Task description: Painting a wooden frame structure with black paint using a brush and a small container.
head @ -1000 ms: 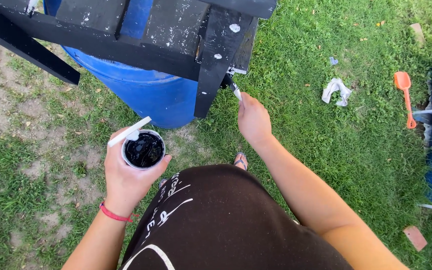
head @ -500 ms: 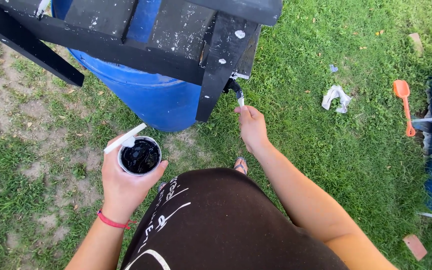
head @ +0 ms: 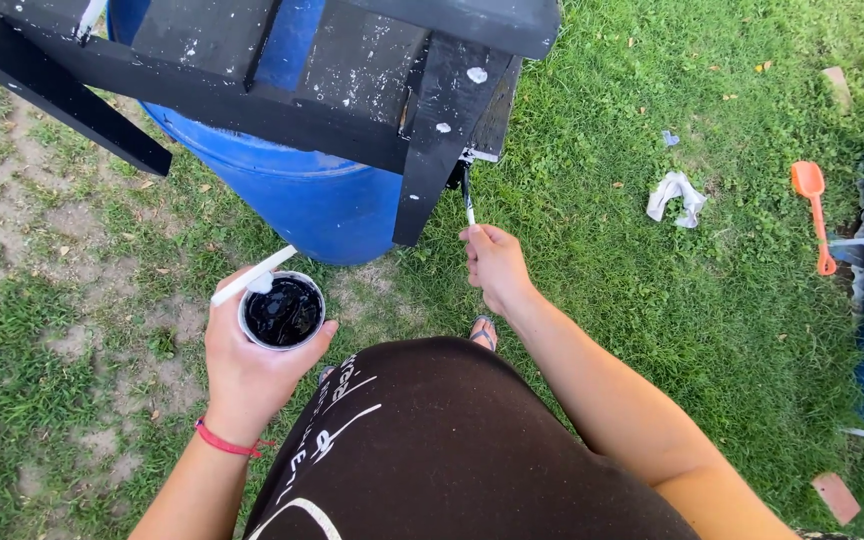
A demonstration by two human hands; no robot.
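The left hand [head: 252, 365] holds a cup [head: 282, 311] of black paint, with a white stick [head: 252, 277] poking out. The right hand [head: 497, 266] grips a thin brush [head: 468, 200], up and to the right of the cup. The brush tip touches the black wood frame [head: 432, 120], which lies on a blue barrel [head: 312, 200].

Head camera looks steeply down, close above grass [head: 652, 300].
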